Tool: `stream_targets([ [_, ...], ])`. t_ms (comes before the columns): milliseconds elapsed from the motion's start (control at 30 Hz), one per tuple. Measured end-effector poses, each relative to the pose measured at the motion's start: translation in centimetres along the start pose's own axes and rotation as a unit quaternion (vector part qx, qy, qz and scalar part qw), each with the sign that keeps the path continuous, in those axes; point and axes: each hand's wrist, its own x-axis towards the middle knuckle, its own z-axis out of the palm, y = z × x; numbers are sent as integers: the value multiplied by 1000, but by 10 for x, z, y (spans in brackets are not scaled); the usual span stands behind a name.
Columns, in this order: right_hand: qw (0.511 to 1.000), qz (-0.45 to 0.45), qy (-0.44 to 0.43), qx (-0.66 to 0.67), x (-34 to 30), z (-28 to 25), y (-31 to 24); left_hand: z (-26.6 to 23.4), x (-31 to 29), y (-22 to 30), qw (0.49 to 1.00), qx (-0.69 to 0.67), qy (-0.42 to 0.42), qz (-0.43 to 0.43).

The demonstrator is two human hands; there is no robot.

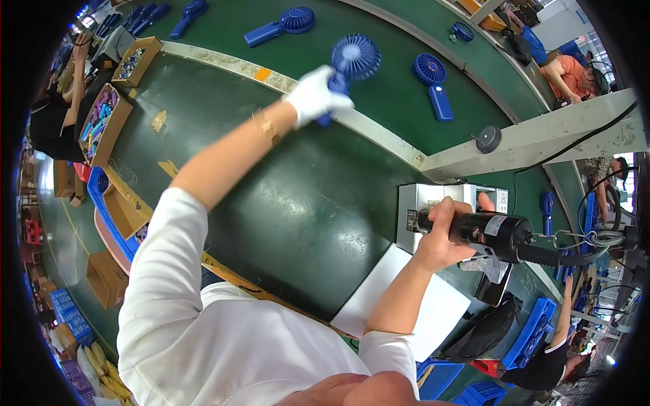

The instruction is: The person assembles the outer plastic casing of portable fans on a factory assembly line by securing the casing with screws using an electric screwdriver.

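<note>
Gloved in white, my left hand (316,97) is closed around the handle of a blue handheld fan (356,57) above the belt's near edge. The fan's round grille points away from me. My bare right hand (445,237) grips a black electric screwdriver (494,233) that hangs from a cable and hook at the right. Its tip lies over a grey-white metal box (409,203) on the bench. Another blue fan (430,70) lies on the green belt to the right of the held one, and a further fan (296,20) lies beyond.
A pale rail (223,63) separates the green bench (291,196) from the belt. A metal beam (542,132) crosses at right. White paper (433,304) lies near my right forearm. Cardboard boxes of small parts (101,128) stand at left. Other people work on both sides.
</note>
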Motion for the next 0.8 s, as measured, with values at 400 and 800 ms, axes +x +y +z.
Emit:
stream_targets([
  [400,960,115,-100,236,-2,23,-11,117,-145,-17,807,-509,-190,-231],
  [800,956,137,-128,225,-11,27,1,117,-147,-13,800,-523,-170,-238],
])
